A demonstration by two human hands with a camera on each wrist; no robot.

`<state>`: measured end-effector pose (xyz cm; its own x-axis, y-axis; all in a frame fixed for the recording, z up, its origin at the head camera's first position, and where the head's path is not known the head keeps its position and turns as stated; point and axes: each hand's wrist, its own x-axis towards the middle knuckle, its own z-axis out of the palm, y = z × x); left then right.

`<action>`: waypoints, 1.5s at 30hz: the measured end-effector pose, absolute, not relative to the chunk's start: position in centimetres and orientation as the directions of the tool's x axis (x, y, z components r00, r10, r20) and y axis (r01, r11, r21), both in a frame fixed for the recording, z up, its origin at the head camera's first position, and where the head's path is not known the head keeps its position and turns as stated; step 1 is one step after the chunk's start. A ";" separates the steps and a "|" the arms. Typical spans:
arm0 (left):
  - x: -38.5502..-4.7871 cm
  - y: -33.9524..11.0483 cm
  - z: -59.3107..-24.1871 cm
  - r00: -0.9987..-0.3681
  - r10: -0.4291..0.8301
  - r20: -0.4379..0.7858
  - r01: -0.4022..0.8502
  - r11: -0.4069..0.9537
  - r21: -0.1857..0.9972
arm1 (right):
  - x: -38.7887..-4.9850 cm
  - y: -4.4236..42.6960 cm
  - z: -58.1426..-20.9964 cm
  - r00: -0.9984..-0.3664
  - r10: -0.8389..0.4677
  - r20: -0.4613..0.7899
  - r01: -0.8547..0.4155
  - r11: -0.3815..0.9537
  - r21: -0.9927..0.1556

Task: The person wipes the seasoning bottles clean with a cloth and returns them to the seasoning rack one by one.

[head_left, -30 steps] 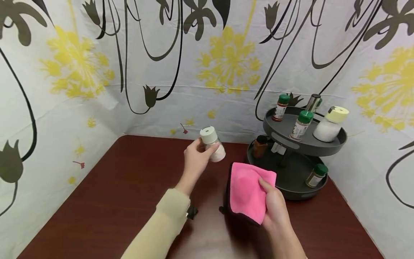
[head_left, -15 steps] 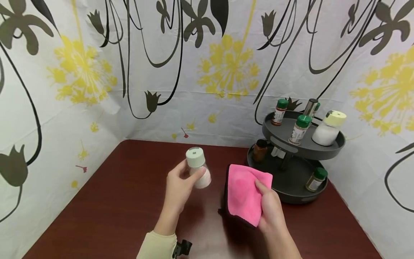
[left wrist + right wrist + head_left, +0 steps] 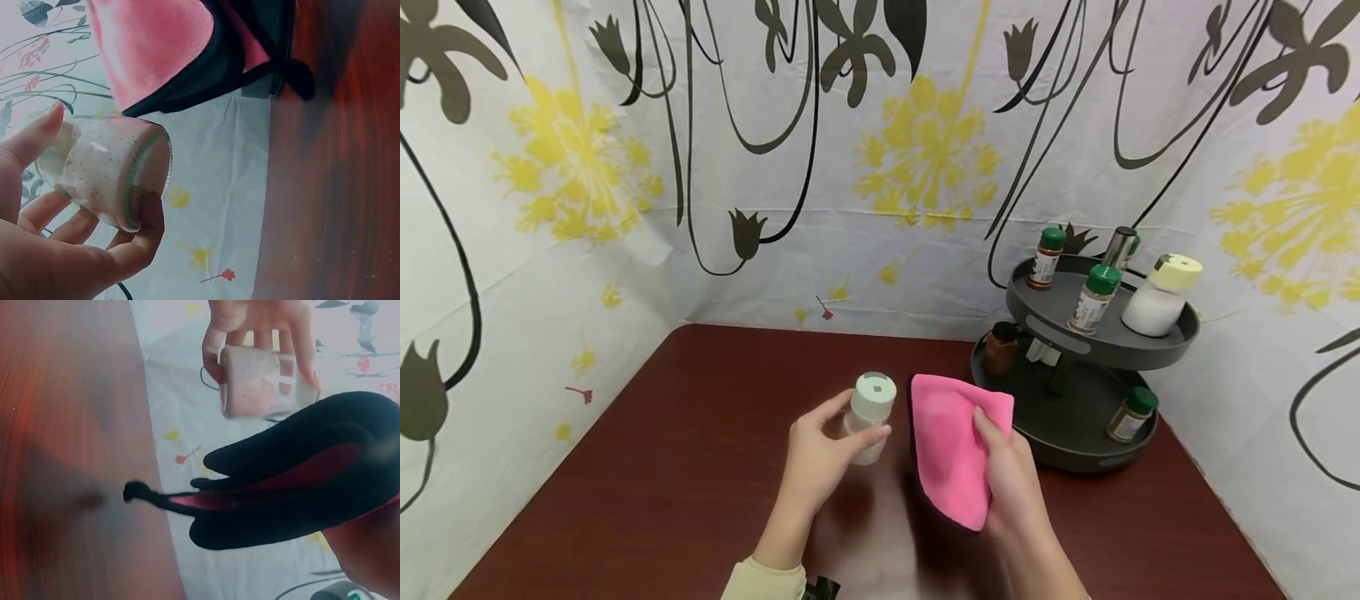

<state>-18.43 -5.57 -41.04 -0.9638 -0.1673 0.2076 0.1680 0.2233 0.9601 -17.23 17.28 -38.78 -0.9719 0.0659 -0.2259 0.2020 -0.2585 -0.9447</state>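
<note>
My left hand (image 3: 816, 454) grips a clear glass shaker jar (image 3: 871, 417) with a pale lid, held upright above the table. In the left wrist view the jar (image 3: 103, 169) shows pale contents with dark specks on the glass; the thumb lies on one side and fingers curl round the other. To its right, my right hand (image 3: 1011, 479) holds a folded pink cloth (image 3: 951, 450) with black edging, thumb pressed on its face. The right wrist view shows the black edges of the folded cloth (image 3: 294, 456) near the jar (image 3: 250, 384), a small gap between them.
A dark two-tier round rack (image 3: 1097, 450) stands at the back right. Its upper tier carries several green-capped spice bottles and a white jar with a yellow lid (image 3: 1161, 296). Below are a brown bottle (image 3: 1000, 348) and a green-capped bottle (image 3: 1131, 414). Patterned sheeting hangs behind the table (image 3: 625, 467).
My left hand has brought the jar down and nearer, first leftward and then right, close to the cloth. The right hand has shifted slightly left with the cloth.
</note>
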 end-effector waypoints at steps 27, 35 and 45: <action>-17.5 -4.8 -40.4 -0.936 -0.043 0.350 0.275 0.531 0.801 | -16.4 12.1 -36.3 -0.816 -0.348 0.462 -0.565 0.649 -0.510; -17.3 -4.6 -39.8 -0.928 -0.006 0.373 0.322 0.489 0.810 | -20.2 12.1 -35.1 -0.872 -0.365 0.326 -0.478 0.492 -0.728; -17.6 -4.9 -39.8 -0.951 -0.106 0.292 0.217 0.446 0.869 | -18.3 11.0 -37.6 -0.900 -0.189 0.394 -0.437 0.371 -0.819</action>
<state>-17.64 -4.89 -39.85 -0.9506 -0.1063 0.2916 0.2166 0.4456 0.8686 -18.29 11.05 -37.64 -0.8996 -0.1889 0.3937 -0.4365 0.3713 -0.8195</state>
